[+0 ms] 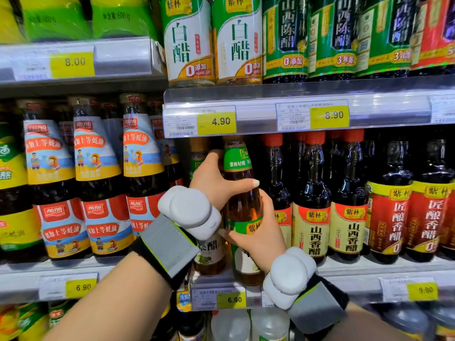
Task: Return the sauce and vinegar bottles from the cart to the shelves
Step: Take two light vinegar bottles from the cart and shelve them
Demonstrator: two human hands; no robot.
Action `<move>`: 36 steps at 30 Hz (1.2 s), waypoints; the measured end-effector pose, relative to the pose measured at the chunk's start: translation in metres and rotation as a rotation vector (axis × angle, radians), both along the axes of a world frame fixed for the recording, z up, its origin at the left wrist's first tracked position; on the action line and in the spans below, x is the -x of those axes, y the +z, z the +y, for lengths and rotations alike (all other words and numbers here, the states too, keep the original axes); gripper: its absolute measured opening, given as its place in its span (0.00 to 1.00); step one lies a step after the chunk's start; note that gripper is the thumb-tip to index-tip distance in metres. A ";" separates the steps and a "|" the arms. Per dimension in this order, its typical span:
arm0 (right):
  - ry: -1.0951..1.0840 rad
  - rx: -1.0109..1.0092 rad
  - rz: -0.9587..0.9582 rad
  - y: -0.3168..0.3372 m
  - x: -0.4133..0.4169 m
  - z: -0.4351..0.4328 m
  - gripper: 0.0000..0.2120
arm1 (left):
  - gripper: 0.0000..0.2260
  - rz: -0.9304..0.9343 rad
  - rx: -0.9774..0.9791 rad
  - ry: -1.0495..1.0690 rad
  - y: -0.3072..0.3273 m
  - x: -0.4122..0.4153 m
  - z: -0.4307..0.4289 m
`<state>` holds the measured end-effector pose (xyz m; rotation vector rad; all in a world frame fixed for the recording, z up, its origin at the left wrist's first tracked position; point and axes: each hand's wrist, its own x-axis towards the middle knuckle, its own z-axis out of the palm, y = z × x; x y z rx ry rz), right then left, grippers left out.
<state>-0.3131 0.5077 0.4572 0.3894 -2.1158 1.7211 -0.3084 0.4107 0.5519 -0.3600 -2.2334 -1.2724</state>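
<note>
Bottles of oyster sauce [98, 178] with "加加" on red tags stand at nine o'clock. My left hand [211, 180] grips the neck of the vinegar bottle [243, 207], and my right hand [258, 232] grips its middle. Its green label says "紫林". It stands upright, cap up, on the shelf edge [357, 274] above a yellow "6.90" tag [231, 299]. Dark "山西香醋" bottles [312, 217] stand at three o'clock. A "4.90" tag [216, 122] sits at twelve.

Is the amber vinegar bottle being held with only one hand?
No, the left hand grips the vinegar bottle high and the right hand grips lower.
</note>
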 end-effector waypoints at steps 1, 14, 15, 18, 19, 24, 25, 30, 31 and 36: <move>-0.001 -0.009 -0.002 0.000 0.001 0.000 0.42 | 0.27 0.012 -0.001 0.000 0.000 0.000 0.000; 0.024 -0.243 0.001 0.007 -0.007 0.014 0.42 | 0.27 0.064 0.028 -0.002 -0.002 0.002 0.000; 0.008 -0.258 0.005 0.007 -0.008 0.016 0.42 | 0.27 0.062 0.035 -0.002 -0.002 0.003 0.000; -0.033 -0.281 0.018 0.006 -0.010 0.018 0.42 | 0.28 0.034 0.028 -0.006 -0.003 0.004 0.001; -0.043 -0.283 0.021 0.006 -0.010 0.018 0.42 | 0.29 0.028 0.024 -0.011 -0.003 0.004 0.002; -0.114 -0.292 0.122 0.007 -0.011 0.018 0.38 | 0.29 0.014 0.008 -0.008 -0.003 0.005 0.002; -0.125 -0.289 0.166 0.008 -0.011 0.019 0.36 | 0.28 0.015 0.004 -0.001 -0.003 0.006 0.002; -0.125 -0.243 0.242 0.017 -0.012 0.025 0.29 | 0.27 -0.016 -0.030 0.017 -0.011 0.014 0.005; -0.116 -0.230 0.248 0.018 -0.011 0.026 0.29 | 0.26 -0.020 -0.028 0.014 -0.014 0.014 0.006; -0.098 -0.206 0.256 0.024 -0.005 0.030 0.27 | 0.25 -0.026 -0.027 -0.003 -0.019 0.019 0.006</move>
